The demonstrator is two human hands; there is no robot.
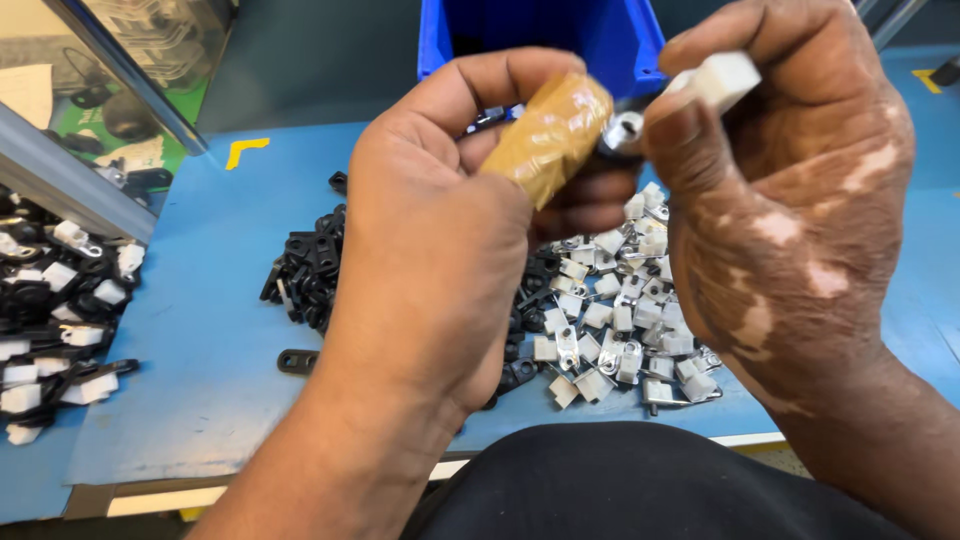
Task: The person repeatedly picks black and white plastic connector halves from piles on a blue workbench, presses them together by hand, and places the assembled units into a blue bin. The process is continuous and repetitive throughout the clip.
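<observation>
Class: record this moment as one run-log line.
left hand: taped thumb on small metal-and-white clip | right hand: grips white plastic block | blue table: white and black piles

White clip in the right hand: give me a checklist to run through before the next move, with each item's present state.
1. White clip gripped by the right hand: ok, pinched at the fingertips.
2. Left hand holds a part: cannot tell, its taped thumb hides what lies under it.
3. Metal piece lined up between the hands: cannot tell, mostly covered.
4. White clip pile within reach: ok, lies just below the hands.
5. Black parts pile within reach: ok, beside the left hand.
6. Blue bin unobstructed: cannot tell, hands block its opening.
</observation>
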